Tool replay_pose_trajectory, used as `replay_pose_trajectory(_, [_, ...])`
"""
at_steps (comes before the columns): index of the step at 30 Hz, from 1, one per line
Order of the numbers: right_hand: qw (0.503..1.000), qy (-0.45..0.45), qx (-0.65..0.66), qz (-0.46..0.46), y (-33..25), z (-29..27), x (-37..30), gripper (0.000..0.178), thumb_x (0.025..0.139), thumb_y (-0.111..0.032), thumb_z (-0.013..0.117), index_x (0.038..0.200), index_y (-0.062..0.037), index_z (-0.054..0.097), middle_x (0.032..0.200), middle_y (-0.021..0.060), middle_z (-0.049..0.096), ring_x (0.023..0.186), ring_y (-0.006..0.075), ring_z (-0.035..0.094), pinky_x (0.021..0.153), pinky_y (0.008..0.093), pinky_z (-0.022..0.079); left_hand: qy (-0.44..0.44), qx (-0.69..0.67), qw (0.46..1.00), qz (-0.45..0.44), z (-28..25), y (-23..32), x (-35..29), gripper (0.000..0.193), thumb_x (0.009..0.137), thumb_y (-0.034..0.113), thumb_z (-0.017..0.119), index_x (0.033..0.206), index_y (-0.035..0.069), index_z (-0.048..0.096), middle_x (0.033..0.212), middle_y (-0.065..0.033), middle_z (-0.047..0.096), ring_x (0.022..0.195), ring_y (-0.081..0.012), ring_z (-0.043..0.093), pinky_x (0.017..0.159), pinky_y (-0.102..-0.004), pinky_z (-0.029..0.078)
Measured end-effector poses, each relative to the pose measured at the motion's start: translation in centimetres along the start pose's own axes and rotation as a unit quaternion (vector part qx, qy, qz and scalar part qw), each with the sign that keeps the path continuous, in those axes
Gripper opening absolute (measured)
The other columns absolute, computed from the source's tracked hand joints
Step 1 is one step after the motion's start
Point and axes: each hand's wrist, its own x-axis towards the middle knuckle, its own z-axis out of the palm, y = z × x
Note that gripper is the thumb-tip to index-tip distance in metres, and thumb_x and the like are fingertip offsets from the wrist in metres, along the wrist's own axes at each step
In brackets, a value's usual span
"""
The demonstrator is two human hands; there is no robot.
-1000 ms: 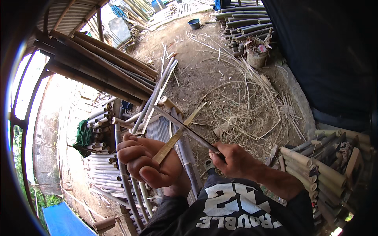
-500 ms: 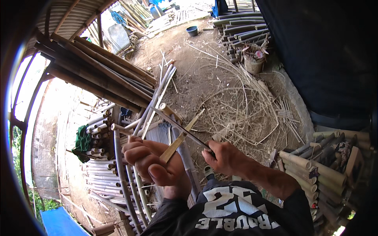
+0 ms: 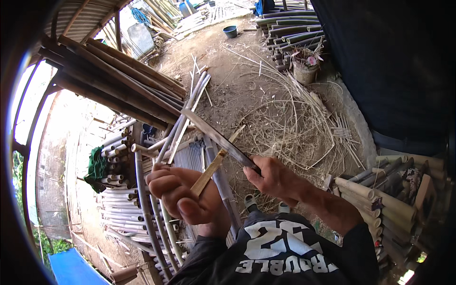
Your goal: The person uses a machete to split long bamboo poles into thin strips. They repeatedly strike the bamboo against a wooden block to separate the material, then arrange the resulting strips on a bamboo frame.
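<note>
Closed in a fist, my left hand grips a flat yellowish bamboo strip by its near end. The strip slants away up to the right, its tapered far end showing beyond the blade. My right hand is wrapped round the dark handle of a long knife. The knife's blade crosses over the strip and points up to the left, broad side partly in view. Where they cross, the blade hides part of the strip, and whether the two touch I cannot tell.
Bamboo poles lie stacked at the upper left. Shavings cover the ground ahead. More cut bamboo is piled at the far right, near right and left. A dark bucket stands farther off; dark sheeting hangs at right.
The knife has turned so more of its flat side shows, and its tip has swung upward, away from me. My right hand has risen slightly. My left hand keeps its hold on the strip.
</note>
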Motion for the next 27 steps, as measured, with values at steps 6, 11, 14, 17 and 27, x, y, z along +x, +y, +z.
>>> replay_pose_trajectory(6, [0.95,0.19,-0.051,-0.243,-0.6,2.8,-2.3,0.023,0.092,-0.017,0.058,0.102,0.0035,0.055,0.073,0.0175,0.061,0.055,0.0256,0.064,0.048,0.0364,0.053,0.008,-0.008,1.0,0.016,0.7,-0.9,0.2,0.035,0.092,0.026,0.037,0.06,0.016,0.027,0.071,-0.002,0.031,0.078,-0.0185,0.036,0.078,-0.0364,0.033])
replay_pose_trajectory(11, [0.938,0.197,-0.128,-0.253,0.6,3.9,-1.2,0.017,0.09,-0.014,0.06,0.097,0.0003,0.056,0.07,0.0132,0.057,0.054,0.0218,0.062,0.044,0.0322,0.05,0.0,0.028,1.0,-0.007,0.6,-0.3,0.9,0.032,0.092,0.025,0.036,0.062,0.016,0.032,0.07,-0.0024,0.033,0.076,-0.0179,0.037,0.077,-0.037,0.033])
replay_pose_trajectory(14, [0.97,0.138,-0.194,-0.055,6.5,4.6,0.9,0.02,0.094,-0.02,0.055,0.09,-0.0003,0.055,0.065,0.0147,0.057,0.052,0.0253,0.061,0.047,0.0364,0.052,-0.023,0.06,0.997,0.036,1.5,-0.8,0.8,0.032,0.094,0.026,0.035,0.063,0.016,0.036,0.07,-0.003,0.035,0.076,-0.0179,0.038,0.077,-0.0376,0.033])
replay_pose_trajectory(17, [0.973,0.172,-0.124,-0.095,6.3,4.7,-0.3,0.021,0.095,-0.02,0.053,0.087,-0.0004,0.055,0.065,0.0154,0.058,0.052,0.0279,0.062,0.052,0.0394,0.053,-0.039,0.037,0.998,0.034,-0.8,-1.8,1.3,0.032,0.094,0.031,0.04,0.068,0.013,0.04,0.074,-0.0049,0.036,0.078,-0.0195,0.037,0.077,-0.0374,0.036])
replay_pose_trajectory(27, [0.946,0.265,0.002,0.186,16.3,2.6,-2.6,0.03,0.094,-0.03,0.054,0.088,-0.0005,0.058,0.062,0.0126,0.059,0.053,0.0253,0.061,0.05,0.0405,0.045,0.018,0.162,0.979,-0.123,-6.8,-13.9,-1.7,0.045,0.103,0.035,0.038,0.071,0.005,0.049,0.065,-0.006,0.051,0.052,-0.0102,0.046,0.047,-0.0212,0.039])
